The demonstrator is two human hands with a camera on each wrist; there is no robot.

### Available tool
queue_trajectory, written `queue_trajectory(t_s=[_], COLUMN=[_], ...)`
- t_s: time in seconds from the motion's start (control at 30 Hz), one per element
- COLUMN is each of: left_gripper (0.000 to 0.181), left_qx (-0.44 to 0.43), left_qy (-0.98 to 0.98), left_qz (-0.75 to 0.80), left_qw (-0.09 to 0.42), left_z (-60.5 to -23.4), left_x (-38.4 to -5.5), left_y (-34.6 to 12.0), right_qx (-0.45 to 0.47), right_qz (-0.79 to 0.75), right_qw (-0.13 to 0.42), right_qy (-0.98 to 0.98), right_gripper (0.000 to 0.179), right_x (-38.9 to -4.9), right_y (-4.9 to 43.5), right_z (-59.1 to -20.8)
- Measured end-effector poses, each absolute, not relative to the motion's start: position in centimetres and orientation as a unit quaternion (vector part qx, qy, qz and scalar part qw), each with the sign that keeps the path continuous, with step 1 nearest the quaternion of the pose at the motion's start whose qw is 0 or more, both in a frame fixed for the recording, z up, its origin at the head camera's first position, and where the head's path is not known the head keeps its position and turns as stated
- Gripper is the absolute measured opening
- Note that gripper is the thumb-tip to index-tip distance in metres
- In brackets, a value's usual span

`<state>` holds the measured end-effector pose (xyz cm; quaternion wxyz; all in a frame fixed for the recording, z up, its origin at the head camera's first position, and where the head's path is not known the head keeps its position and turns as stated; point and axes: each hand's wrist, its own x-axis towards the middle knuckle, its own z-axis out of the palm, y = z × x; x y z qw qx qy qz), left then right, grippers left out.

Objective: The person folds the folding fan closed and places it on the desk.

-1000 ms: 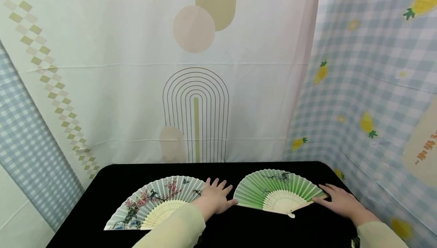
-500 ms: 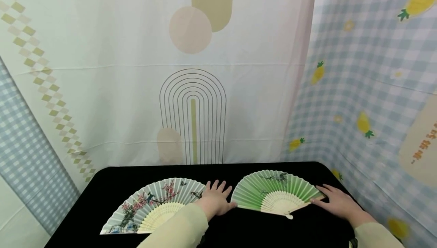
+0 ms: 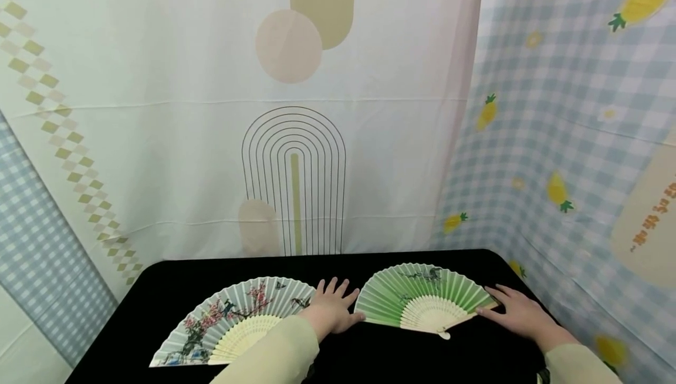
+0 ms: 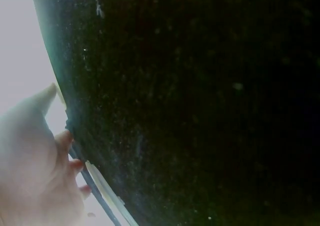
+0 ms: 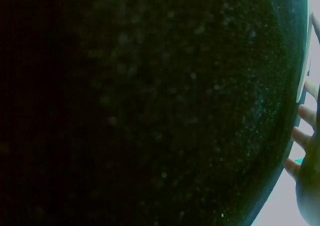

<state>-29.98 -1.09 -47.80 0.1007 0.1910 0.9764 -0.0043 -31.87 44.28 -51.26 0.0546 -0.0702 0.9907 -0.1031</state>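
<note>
fingers (image 3: 331,285) spread on left hand (image 3: 328,312) and right hand (image 3: 523,316), green fan (image 3: 428,302) between; left sleeve (image 3: 274,352) blocks part of flowered fan (image 3: 232,313); printed cloth (image 3: 185,155) hangs behind black table (image 3: 412,360).

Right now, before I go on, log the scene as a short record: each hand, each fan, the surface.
Left hand: fingers spread, at the floral fan's right side; thumb by the green fan's left corner, contact unclear
Right hand: at the green fan's right end
Floral fan: spread open, partly covered by the left sleeve
Green fan: spread open, between the hands
Surface: black tabletop, under both fans
</note>
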Motion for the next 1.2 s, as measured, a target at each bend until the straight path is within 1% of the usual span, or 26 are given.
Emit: queue_trajectory(t_s=[0.27,0.5,0.67,0.77,1.0,1.2], left_gripper=[0.065,0.067,0.066,0.066,0.066,0.068], left_qx=[0.197,0.203,0.207,0.204,0.198,0.202], left_qy=[0.977,0.975,0.976,0.977,0.977,0.975], left_qz=[-0.016,-0.01,-0.007,0.002,0.04,0.076], left_qw=[0.081,0.088,0.063,0.058,0.07,0.048], left_z=[-48.5,-48.6,-49.0,-49.2,-49.6,-48.9], left_x=[-30.0,-30.0,-30.0,-30.0,-30.2,-29.6], left_y=[-0.9,-0.9,-0.8,-0.8,-0.7,-0.5], right_qx=[-0.069,-0.076,-0.074,-0.074,-0.076,-0.074], right_qz=[-0.099,-0.112,-0.113,-0.111,-0.113,-0.113], right_qw=[0.053,0.063,0.064,0.062,0.061,0.06], right_qy=[0.991,0.989,0.989,0.989,0.989,0.989], right_gripper=[0.083,0.08,0.08,0.081,0.08,0.08], right_x=[-31.9,-31.8,-31.7,-31.8,-31.7,-31.6], right_y=[44.4,44.3,44.2,44.2,44.2,44.2], right_z=[-51.5,-51.2,-51.3,-51.3,-51.3,-51.1])
